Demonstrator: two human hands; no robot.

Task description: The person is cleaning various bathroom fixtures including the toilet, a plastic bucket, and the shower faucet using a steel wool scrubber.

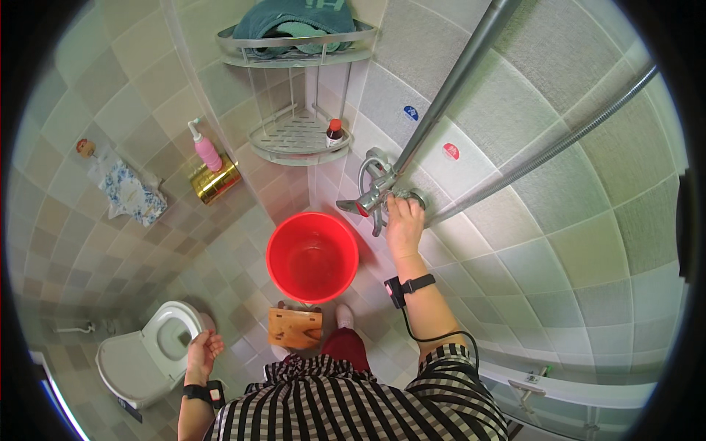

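Right hand (404, 220): fingers closed on wall tap (379, 192), above red bucket (312, 257). Left hand (202, 351): fingers open, empty, beside toilet (151, 353). Tiled floor between.

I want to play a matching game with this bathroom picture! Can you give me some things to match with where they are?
Things:
1. red bucket
2. pink pump bottle
3. teal towel
4. right hand

Places:
A. on the top corner shelf
B. at the wall tap
C. on the floor under the tap
D. on the gold holder on the left wall

Pairs: 1-C, 2-D, 3-A, 4-B
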